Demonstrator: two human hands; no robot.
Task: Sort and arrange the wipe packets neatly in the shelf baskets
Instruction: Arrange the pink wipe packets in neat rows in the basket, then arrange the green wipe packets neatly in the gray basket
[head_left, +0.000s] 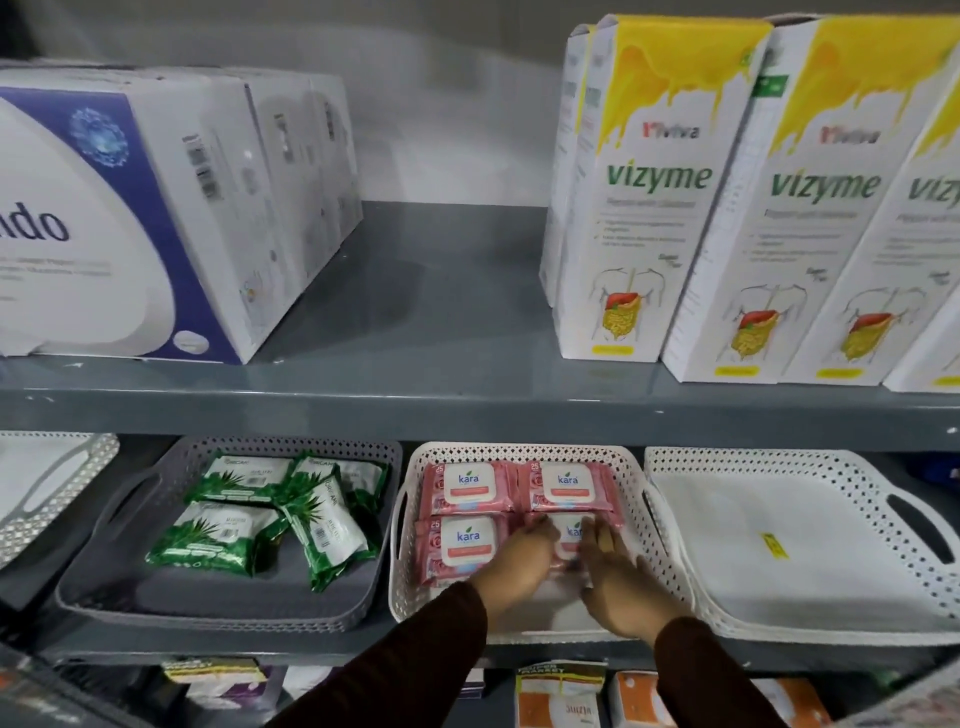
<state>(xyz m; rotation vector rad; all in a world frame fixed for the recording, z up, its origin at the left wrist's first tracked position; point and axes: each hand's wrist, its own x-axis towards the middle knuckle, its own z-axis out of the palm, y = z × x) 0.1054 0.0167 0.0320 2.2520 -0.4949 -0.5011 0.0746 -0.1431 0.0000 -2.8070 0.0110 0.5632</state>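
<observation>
A white perforated basket (524, 449) on the lower shelf holds pink Kara wipe packets (470, 488) laid flat in two rows. Both my hands rest on the front right pink packet (570, 531): my left hand (519, 564) on its left side, my right hand (618, 582) on its right side, fingers spread over it. To the left, a grey basket (119, 519) holds several green aloe wipe packets (218, 538), some flat, some tilted and overlapping.
An empty white basket (914, 530) with a yellow sticker stands to the right, another white basket (52, 499) at far left. The shelf above carries white-blue boxes (156, 218) and Vizyme cartons (654, 197). More packets sit on the shelf below.
</observation>
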